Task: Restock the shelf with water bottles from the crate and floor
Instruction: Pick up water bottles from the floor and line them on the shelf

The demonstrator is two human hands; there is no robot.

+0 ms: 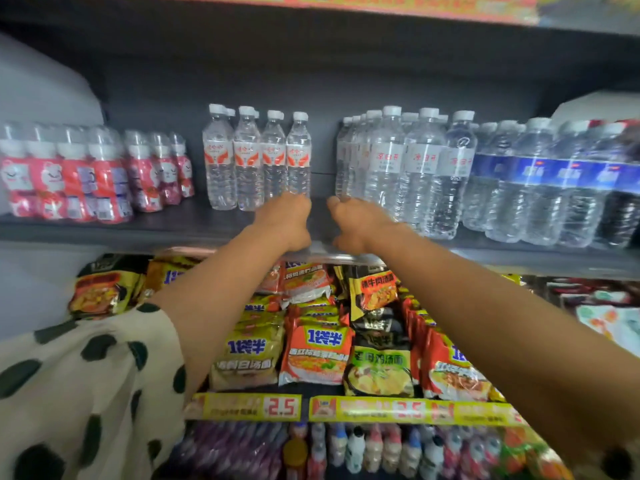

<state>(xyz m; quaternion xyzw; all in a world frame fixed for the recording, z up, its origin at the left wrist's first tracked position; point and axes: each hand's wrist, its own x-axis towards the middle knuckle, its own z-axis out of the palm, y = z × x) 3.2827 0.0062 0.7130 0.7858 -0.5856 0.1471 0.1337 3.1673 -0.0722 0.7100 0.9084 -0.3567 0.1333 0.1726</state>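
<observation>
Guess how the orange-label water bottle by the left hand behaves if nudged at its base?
The orange-label bottle looks tall, narrow and full, so probably heavy but tip-prone. Its neighbours stand close on one side and might brace it; toward the open gap it could topple. The ribbed thin plastic likely flexes.

A dark shelf (104, 225) holds upright clear water bottles with white caps: four orange-labelled bottles (258, 157) stand in a row at its middle; white-labelled bottles (401, 168) cluster toward its right, blue-labelled bottles (540, 181) beyond them.
</observation>
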